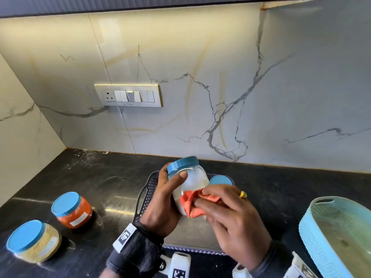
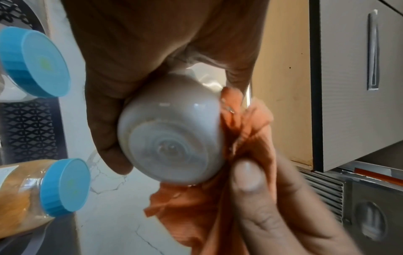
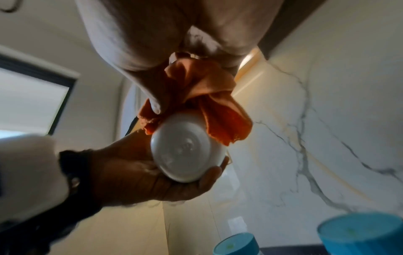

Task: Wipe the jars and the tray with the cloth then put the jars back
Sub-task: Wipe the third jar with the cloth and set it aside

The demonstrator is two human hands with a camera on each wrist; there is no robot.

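My left hand [image 1: 166, 199] grips a jar of white powder [image 1: 193, 180] with a blue lid, tilted above the dark lattice tray [image 1: 147, 189]. Its round base [image 2: 172, 146] faces the left wrist view, and the jar [image 3: 187, 153] also shows in the right wrist view. My right hand [image 1: 224, 209] pinches an orange cloth [image 1: 190, 203] against the jar's lower side; the cloth [image 2: 246, 138] is bunched there. Another blue-lidded jar [image 1: 220, 180] stands in the tray behind my hands. On the counter to the left stand a red-filled jar [image 1: 73, 210] and a jar of pale grains [image 1: 34, 240].
A light blue basket [image 1: 339, 235] sits at the right edge of the black counter [image 1: 96, 177]. A marble wall with a switch panel [image 1: 128, 95] rises behind. Bare counter lies between the left jars and the tray.
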